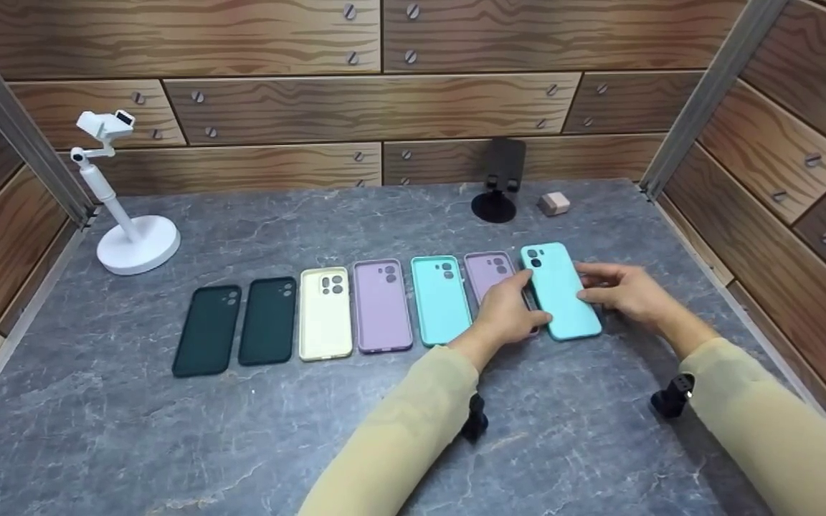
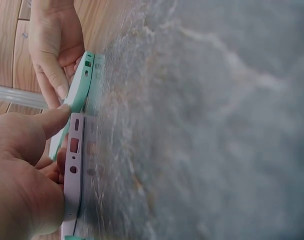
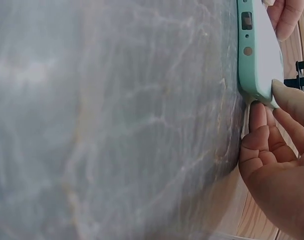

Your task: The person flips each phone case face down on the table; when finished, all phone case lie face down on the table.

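Evenly bright from overhead, soft short shadows under the sleeves, head view sharp, wrist views blurred, washed-out sheen across the bench (image 2: 206, 125).

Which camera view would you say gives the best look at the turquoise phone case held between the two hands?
The head view: it shows the turquoise phone case whole, back up, with the left hand and right hand at its sides. The left wrist view shows only its thin edge; the right wrist view shows one end with its port cutouts.

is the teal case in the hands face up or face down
Face down: the teal case shows its smooth back and camera cutout, unlike the open-side-up cases in the row.
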Demonstrator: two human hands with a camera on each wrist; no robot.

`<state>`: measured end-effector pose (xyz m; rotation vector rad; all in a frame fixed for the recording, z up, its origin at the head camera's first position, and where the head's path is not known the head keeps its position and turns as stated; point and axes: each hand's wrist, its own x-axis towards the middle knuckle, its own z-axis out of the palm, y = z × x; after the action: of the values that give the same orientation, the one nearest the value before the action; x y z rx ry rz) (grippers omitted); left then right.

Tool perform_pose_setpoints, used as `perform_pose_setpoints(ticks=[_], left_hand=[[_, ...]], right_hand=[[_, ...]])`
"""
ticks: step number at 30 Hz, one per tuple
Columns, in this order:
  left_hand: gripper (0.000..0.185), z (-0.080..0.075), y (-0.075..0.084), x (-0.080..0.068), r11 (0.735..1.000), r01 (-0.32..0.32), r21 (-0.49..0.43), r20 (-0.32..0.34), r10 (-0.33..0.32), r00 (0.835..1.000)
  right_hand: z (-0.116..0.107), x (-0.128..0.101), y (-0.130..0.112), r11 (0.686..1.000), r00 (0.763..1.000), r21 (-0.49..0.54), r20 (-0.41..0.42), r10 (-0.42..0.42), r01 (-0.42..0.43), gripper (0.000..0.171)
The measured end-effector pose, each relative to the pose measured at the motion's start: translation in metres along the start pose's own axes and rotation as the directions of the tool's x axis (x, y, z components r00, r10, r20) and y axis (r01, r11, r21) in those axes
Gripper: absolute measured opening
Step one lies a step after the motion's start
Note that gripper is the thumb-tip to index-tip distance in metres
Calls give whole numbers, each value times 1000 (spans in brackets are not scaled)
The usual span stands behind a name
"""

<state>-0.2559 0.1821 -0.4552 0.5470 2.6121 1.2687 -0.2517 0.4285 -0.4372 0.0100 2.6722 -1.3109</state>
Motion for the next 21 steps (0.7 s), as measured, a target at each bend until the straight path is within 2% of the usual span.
perform_pose_setpoints(ticks=[10, 21], left_hand=[[79, 0, 2, -3, 1000, 11, 13, -9, -11, 1000], [77, 1, 0, 0, 999, -32, 32, -16, 32, 999]], right_hand=[[3, 3, 6, 999, 999, -29, 20, -32, 33, 64], [5, 2, 3, 999, 999, -16, 36, -36, 36, 64]])
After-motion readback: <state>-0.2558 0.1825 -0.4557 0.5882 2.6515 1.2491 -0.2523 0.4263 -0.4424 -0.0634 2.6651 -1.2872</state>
